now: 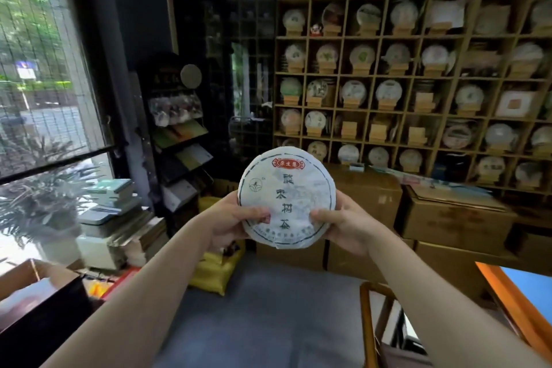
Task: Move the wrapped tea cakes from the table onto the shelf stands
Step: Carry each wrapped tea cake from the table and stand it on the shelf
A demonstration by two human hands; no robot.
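Far to the left is the big window, and below it a pile of books and boxes. None of that matters for this step, but it sits low by the floor, so feet should keep away from it.

The left hand holds the lower left edge of the wrapped tea cake. Its thumb lies flat on the printed front and its fingers are tucked behind. The cake is up in the air, in front of the chest, standing on its edge with the writing facing the person. It is not on any table or shelf right now.

The right hand holds the lower right edge the same way, thumb in front, fingers behind. Both hands are closed snugly on the cake, so the hold looks safe.

Behind and to the right is the tall wooden shelf, full of little boxes. Most boxes already have a round cake leaning on a small wooden stand. A few stands look bare, like the empty stand in the row low down, with two more to its right.

To do this step well, I think the person should keep both hands on the cake while walking over. The paper wrap looks thin, so a soft squeeze is best. The brown cardboard boxes stand in front of the shelf's bottom edge, so reaching over them needs care. Then set the bottom edge of the cake into the stand, lean it back, and let go only when it sits steady.
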